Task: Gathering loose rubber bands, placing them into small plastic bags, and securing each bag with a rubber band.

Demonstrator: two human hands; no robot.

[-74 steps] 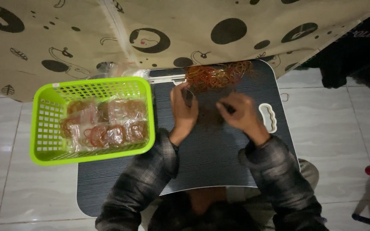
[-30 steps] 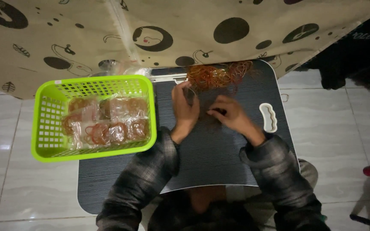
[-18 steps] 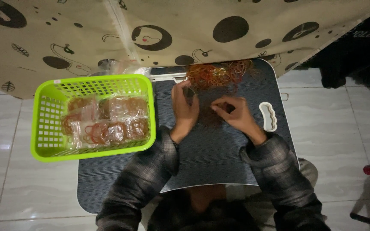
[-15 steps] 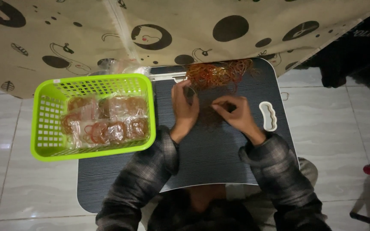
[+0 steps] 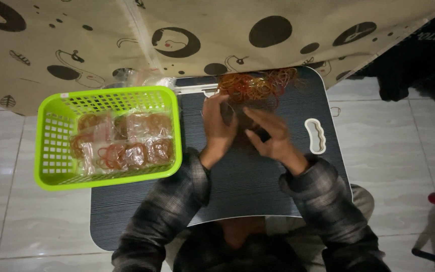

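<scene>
A loose heap of red, orange and yellow rubber bands [image 5: 258, 84] lies at the far edge of a dark lap table [image 5: 237, 186]. Just in front of the heap, my left hand [image 5: 219, 130] has its fingers curled around what looks like a small clear plastic bag [image 5: 229, 107]. My right hand [image 5: 272, 137] is beside it, with blurred fingers stretched toward the left hand and the bag. Whether the right fingers hold any bands is hidden. Both sleeves are dark plaid.
A lime green mesh basket [image 5: 51, 151] rests on the table's left end, holding several clear bags of rubber bands [image 5: 127, 143]. A white handle cut-out [image 5: 315, 136] sits at the table's right. A patterned beige cloth [image 5: 202, 30] hangs behind, over a pale tiled floor [image 5: 399, 151].
My right hand has moved left from the heap's near edge and now meets my left hand. The left hand has stayed in place below the heap.
</scene>
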